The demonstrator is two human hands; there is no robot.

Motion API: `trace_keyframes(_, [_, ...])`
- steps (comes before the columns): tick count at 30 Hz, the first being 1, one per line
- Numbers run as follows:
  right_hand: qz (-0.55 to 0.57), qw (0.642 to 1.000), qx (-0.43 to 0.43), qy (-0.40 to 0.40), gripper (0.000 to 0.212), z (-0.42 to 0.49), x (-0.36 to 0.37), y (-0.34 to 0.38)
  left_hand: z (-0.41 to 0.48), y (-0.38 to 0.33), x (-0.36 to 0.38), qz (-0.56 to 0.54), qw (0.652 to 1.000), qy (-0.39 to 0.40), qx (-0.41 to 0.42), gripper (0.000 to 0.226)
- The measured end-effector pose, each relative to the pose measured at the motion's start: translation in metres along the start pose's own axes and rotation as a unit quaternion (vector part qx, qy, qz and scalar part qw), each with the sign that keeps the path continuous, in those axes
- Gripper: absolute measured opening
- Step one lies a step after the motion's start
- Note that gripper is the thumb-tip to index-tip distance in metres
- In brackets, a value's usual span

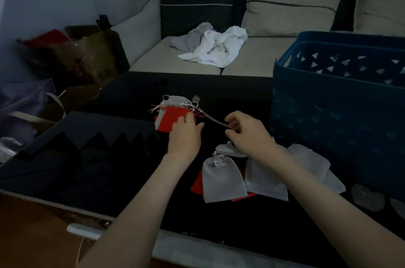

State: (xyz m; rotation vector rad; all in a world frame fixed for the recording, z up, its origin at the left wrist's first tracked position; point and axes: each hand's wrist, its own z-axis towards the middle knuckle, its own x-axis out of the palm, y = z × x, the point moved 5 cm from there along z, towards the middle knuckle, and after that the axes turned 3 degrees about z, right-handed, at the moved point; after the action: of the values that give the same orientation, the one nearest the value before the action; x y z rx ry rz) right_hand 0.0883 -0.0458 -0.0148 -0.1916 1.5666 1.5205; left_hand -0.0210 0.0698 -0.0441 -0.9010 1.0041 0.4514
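A small stack of red and grey drawstring pouches [173, 110] lies on the black table surface [122, 140]. My left hand [186, 134] rests on the stack's near edge, fingers laid flat on a red pouch. My right hand [243, 132] pinches one end of a thin grey strip [210, 117] that runs up and left toward the stack. Below my right wrist lie several loose grey pouches [221, 180] over red ones [197, 184].
A blue plastic basket [337, 105] stands at the right on the table. Behind is a beige sofa with crumpled white and grey cloths [214, 46]. Cardboard boxes and bags [83, 57] crowd the left. A black zigzag-edged sheet [92, 134] lies on the table's left.
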Motion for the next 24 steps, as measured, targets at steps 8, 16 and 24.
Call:
trace_keyframes(8, [-0.042,0.998,-0.04,0.028,0.018,0.014,0.03,0.009,0.028,0.028,0.011,0.201,0.979,0.019,-0.01,0.026])
trace_keyframes(16, [0.014,0.999,-0.035,0.019,0.015,0.01,0.032,0.014,0.021,0.023,-0.013,0.186,0.981,-0.052,-0.009,0.024])
trace_keyframes(24, [0.558,0.813,0.165,0.025,0.026,-0.002,0.017,0.015,-0.039,-0.081,-0.065,0.081,0.985,-0.07,0.139,0.018])
